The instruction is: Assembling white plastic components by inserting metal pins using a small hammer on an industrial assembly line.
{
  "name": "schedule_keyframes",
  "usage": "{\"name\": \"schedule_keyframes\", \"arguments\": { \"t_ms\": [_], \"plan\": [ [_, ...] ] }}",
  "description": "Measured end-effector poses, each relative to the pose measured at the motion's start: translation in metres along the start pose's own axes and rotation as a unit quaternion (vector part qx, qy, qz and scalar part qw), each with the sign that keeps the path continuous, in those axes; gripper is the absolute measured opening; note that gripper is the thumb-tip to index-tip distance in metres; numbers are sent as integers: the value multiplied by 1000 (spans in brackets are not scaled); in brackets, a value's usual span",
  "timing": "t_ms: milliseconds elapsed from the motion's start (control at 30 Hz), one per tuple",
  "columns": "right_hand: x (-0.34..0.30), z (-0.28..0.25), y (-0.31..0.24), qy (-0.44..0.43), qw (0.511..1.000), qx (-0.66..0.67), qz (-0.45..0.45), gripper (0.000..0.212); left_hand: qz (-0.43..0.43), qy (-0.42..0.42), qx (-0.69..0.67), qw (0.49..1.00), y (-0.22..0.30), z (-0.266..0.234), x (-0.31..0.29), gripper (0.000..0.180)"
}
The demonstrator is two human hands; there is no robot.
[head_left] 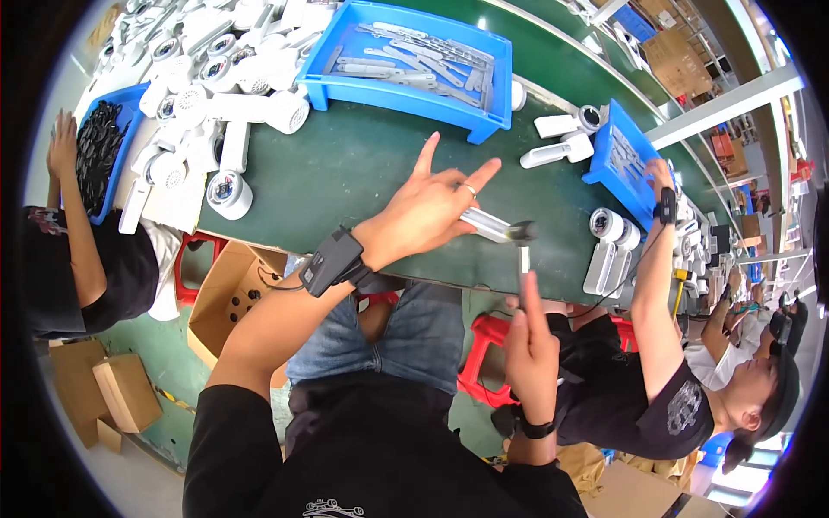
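My left hand point(423, 211) is over the near part of the green table, pinching a slim pale-grey handle-like part point(486, 224) low in its grip, with two fingers stretched out. My right hand point(532, 350) is closed round the handle of a small hammer point(524, 257), index finger stretched along it. The hammer's dark head point(522, 231) is at the far end of the pale part; whether they touch, I cannot tell. Beyond my left hand stands a blue tray point(389, 91) holding many long grey strips.
White camera-like housings point(229, 194) are heaped at the left, beside a blue bin point(129, 129) of black parts and a co-worker's hand point(62, 147). To the right, another co-worker's hand point(661, 177) reaches a second blue tray point(630, 186). An open carton point(220, 298) and red stools point(479, 363) stand below.
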State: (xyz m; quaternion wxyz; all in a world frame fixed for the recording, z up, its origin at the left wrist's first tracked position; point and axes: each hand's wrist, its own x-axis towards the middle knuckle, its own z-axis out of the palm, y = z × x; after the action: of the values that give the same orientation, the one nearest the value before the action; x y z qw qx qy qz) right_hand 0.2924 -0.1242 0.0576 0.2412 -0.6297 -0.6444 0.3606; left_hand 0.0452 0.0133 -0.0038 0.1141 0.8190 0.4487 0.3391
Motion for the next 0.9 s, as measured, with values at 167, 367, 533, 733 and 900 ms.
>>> {"name": "schedule_keyframes", "arguments": {
  "t_ms": [167,367,533,733,900],
  "plan": [
    [15,-4,23,-1,997,-70,-40,65,46,-45,66,996,-1,-10,-8,33],
    [53,-76,69,272,916,-288,-64,25,98,150,364,914,-36,-153,-25,32],
    [84,-83,116,198,917,-345,35,32,-66,184,446,873,-206,-292,-53,39],
    [61,-68,58,133,974,186,-2,28,-148,223,397,878,-271,-283,-52,35],
    [91,-17,17,-86,885,442,120,35,28,68,258,963,-214,-195,50,17]
  ]
}}
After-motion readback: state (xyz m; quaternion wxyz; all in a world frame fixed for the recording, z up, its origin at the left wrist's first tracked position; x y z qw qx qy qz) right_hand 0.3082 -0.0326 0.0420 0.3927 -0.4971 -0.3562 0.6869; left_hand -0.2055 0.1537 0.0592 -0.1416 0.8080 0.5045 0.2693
